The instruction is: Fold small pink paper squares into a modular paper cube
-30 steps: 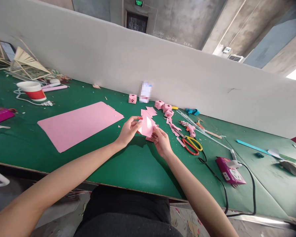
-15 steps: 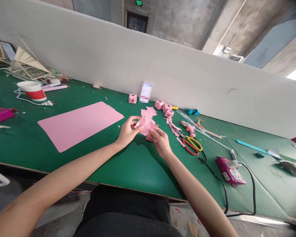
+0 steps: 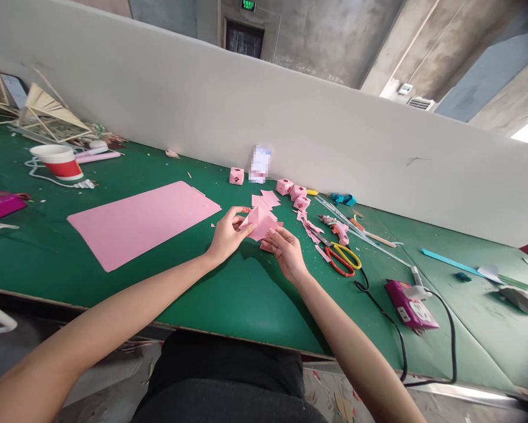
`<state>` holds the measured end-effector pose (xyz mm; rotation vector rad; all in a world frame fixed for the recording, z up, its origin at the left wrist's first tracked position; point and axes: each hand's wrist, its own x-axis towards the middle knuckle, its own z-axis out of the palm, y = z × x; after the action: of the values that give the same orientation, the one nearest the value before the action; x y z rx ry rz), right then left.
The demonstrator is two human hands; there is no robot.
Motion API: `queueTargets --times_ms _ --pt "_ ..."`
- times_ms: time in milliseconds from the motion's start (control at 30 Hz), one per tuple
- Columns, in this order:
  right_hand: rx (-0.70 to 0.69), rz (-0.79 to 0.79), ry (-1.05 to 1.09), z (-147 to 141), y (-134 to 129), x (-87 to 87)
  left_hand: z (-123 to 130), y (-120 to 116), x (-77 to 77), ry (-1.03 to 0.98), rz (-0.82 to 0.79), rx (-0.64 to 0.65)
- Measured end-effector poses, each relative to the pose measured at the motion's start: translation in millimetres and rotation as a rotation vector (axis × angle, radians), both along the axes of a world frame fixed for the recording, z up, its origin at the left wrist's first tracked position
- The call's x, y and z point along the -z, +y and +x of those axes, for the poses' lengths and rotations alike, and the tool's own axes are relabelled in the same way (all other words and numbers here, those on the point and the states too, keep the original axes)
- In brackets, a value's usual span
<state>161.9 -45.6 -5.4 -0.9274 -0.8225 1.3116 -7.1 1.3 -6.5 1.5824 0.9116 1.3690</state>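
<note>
Small pink paper piece point(image 3: 261, 224) has bent upward since earlier, pinched by the left hand point(image 3: 229, 236), right hand point(image 3: 287, 251) grip unclear, inside the green-topped table's point(image 3: 246, 305) near edge; crease evenly.

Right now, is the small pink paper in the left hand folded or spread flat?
Folded, at least partly: the pink paper in the left hand shows creases and angled panels; its underside is hidden.

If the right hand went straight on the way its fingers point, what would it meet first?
Most likely the folded pink paper held in the left hand. The right hand is at its lower edge; whether they touch is unclear.
</note>
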Motion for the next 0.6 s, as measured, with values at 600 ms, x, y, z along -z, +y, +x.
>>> queueTargets --times_ms 600 --pt "-0.097 0.078 -0.054 -1.1 -5.5 -6.5 1.7 -0.3 -8.2 -0.189 -0.197 0.125"
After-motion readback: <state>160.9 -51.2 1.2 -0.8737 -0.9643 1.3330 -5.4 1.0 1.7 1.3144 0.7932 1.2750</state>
